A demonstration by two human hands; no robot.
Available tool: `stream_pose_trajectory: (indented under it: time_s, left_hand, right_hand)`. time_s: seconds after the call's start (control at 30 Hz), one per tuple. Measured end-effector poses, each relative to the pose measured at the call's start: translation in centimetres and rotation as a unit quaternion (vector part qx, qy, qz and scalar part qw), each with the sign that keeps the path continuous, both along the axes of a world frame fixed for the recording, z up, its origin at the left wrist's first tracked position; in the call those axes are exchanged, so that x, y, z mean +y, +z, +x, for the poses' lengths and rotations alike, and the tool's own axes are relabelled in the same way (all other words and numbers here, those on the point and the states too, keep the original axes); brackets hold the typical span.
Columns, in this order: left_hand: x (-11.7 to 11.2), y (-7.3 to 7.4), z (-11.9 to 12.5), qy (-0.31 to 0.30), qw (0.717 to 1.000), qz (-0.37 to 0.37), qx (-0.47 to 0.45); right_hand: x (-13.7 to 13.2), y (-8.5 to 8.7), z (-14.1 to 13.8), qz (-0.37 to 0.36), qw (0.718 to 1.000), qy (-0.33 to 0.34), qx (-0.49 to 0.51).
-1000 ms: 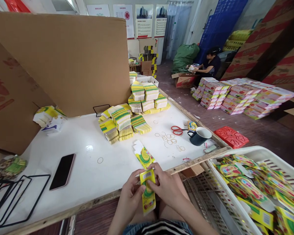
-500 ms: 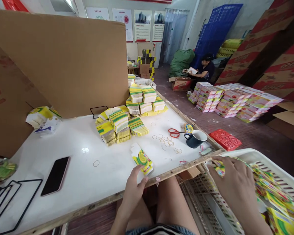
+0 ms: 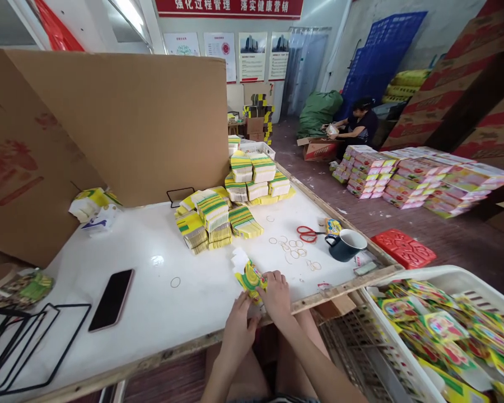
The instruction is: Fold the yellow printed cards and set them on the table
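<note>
A flattened yellow-and-green carton [image 3: 250, 275] with white end flaps lies at the table's front edge, its flaps pointing away from me. My left hand [image 3: 239, 322] grips its near end, fingers on top and thumb lower, by the edge. Curled over the carton's right side is my right hand [image 3: 276, 292]; its fingertips are partly hidden. Beyond the carton stand bundled stacks of similar yellow, green and white cartons [image 3: 212, 210], with more bundles [image 3: 258, 168] piled behind. At my right, a white plastic basket [image 3: 407, 341] holds many loose yellow cartons [image 3: 441, 327].
Rubber bands [image 3: 294, 252], red-handled scissors [image 3: 307, 234] and a dark mug [image 3: 346, 246] lie right on the table. A phone [image 3: 111, 300] and black wire racks [image 3: 46, 347] are left. Cardboard [image 3: 121, 129] walls the back. A person [image 3: 359, 126] sits beyond, beside stacked pink boxes [image 3: 420, 179].
My right hand has moved left from the basket to the carton on the table. My left hand stays at the carton's near end. The camera view has tilted up and turned slightly left.
</note>
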State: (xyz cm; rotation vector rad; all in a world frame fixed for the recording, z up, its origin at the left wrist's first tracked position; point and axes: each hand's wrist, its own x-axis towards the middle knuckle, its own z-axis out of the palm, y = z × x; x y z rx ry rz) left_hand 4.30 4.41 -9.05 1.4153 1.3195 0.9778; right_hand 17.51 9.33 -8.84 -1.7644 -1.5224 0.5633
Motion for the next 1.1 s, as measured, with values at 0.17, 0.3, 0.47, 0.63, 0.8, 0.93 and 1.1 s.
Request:
stream_pose_trajectory:
  time_s: [0.17, 0.3, 0.47, 0.63, 0.8, 0.93, 1.1]
  left_hand:
    - [0.4, 0.3, -0.4, 0.046, 0.995, -0.02, -0.09]
    - [0.5, 1.8, -1.3, 0.091, 0.974, -0.058, -0.199]
    - [-0.3, 4.7, -1.2, 0.05, 0.939, -0.107, -0.322]
    - [-1.1, 5.6, -0.6, 0.008, 0.914, -0.138, -0.382]
    - [-1.4, 5.7, -1.2, -0.012, 0.909, -0.129, -0.397]
    - [-1.4, 6.1, -1.5, 0.017, 0.916, -0.115, -0.384]
    - [-1.2, 6.4, -1.2, 0.055, 0.922, -0.11, -0.368]
  right_hand:
    - [-0.8, 1.1, 0.7, 0.004, 0.991, 0.003, 0.134]
    - [-2.5, 2.7, 0.7, -0.028, 0.955, 0.043, 0.292]
    - [-4.9, 4.7, -0.1, -0.082, 0.881, 0.078, 0.46]
    - [-5.8, 5.7, -0.8, -0.112, 0.828, 0.075, 0.545]
    - [-6.1, 6.0, -1.0, -0.128, 0.805, 0.072, 0.574]
    - [-6.0, 6.1, -1.1, -0.122, 0.803, 0.08, 0.578]
    - [-5.9, 5.5, -1.0, -0.097, 0.867, 0.113, 0.476]
